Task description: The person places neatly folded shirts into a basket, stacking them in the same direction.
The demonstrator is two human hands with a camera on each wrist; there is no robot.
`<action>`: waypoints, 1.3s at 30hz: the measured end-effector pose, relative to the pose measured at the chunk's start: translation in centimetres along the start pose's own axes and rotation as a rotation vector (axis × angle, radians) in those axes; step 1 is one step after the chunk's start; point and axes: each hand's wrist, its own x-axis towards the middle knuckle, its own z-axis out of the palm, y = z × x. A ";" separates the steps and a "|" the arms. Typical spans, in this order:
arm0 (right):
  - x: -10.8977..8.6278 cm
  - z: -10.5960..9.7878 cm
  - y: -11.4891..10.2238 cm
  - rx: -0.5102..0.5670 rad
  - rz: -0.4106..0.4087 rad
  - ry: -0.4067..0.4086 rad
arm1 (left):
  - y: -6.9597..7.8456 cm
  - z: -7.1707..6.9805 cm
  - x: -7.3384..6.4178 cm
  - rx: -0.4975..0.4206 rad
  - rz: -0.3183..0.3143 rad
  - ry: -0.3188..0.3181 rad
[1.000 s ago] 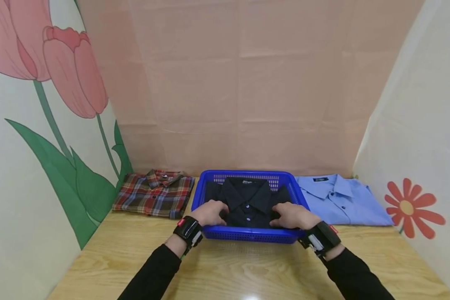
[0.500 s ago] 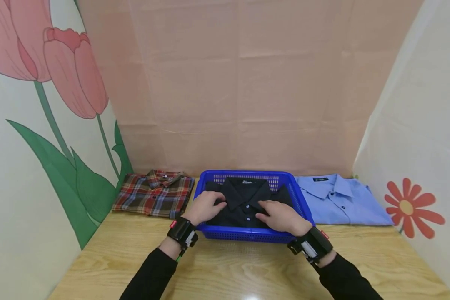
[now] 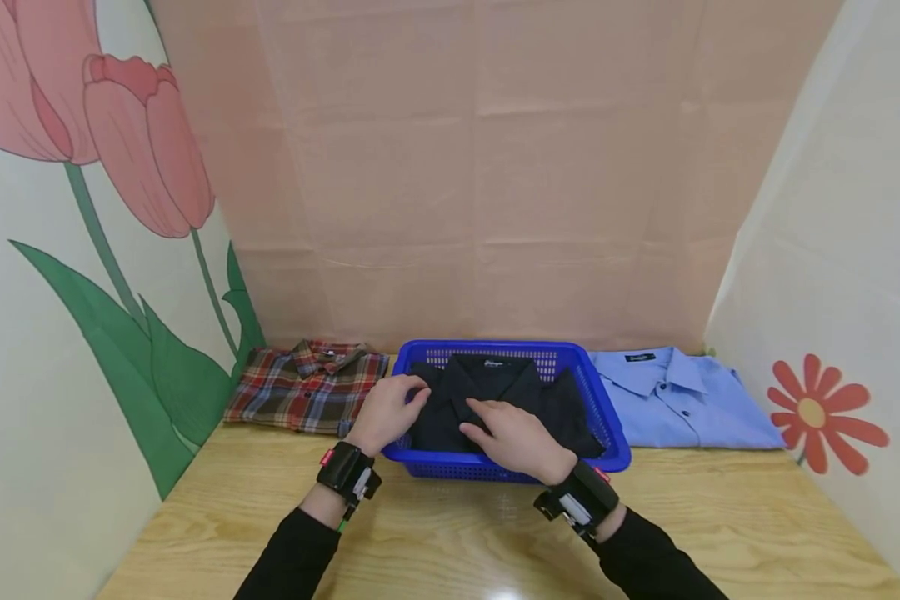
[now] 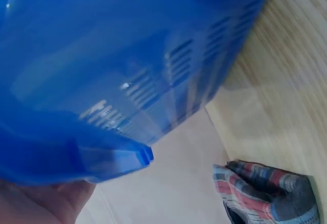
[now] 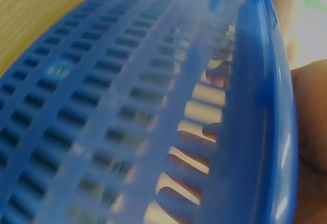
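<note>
A folded black button shirt point(image 3: 495, 379) lies collar up inside a blue plastic basket point(image 3: 609, 419). My left hand point(image 3: 390, 410) is at the basket's left rim, thumb and fingers loosely bent with nothing between them. Over the front of the shirt reaches my right hand point(image 3: 517, 442), fingers extended and thumb apart; whether it touches the cloth is unclear. In the left wrist view part of that hand point(image 4: 56, 198) shows beneath the blue basket wall point(image 4: 97, 45). Through the slotted basket side point(image 5: 102, 81) in the right wrist view, fingers are partly visible.
To the basket's left is a folded plaid shirt point(image 3: 307, 392). A folded light blue shirt point(image 3: 690, 408) lies close against its right side. Behind the wooden table point(image 3: 450, 542) hangs a pinkish-brown sheet point(image 3: 480, 183), with flower-printed walls at both sides.
Both hands have shifted left. The left has drawn from inside the basket to its left rim; the right has crossed from the shirt's right side to its front middle. The basket is about where it was.
</note>
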 end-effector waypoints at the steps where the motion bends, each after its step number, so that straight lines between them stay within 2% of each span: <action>1: 0.2 0.2 -0.4 -0.002 -0.014 0.008 | -0.1 -0.1 0.0 0.000 -0.003 0.018; 9: 1.2 1.6 -2.8 -0.039 -0.118 0.052 | -1.4 -0.7 -0.5 0.035 -0.065 0.118; 17: 2.1 2.4 -5.2 -0.085 -0.191 0.055 | -3.0 -1.4 -1.4 0.039 -0.114 0.158; 22: 2.6 2.7 -6.6 -0.078 -0.235 0.066 | -4.1 -1.5 -1.7 0.040 -0.142 0.151; 29: 3.1 3.4 -8.6 -0.097 -0.341 0.093 | -6.0 -2.0 -2.1 0.060 -0.166 0.147; 34: 3.2 4.5 -9.6 -0.150 -0.447 0.159 | -7.4 -2.5 -2.8 0.049 -0.232 0.110; 39: 3.4 5.3 -10.1 -0.219 -0.505 0.206 | -8.9 -3.0 -3.5 0.051 -0.293 0.097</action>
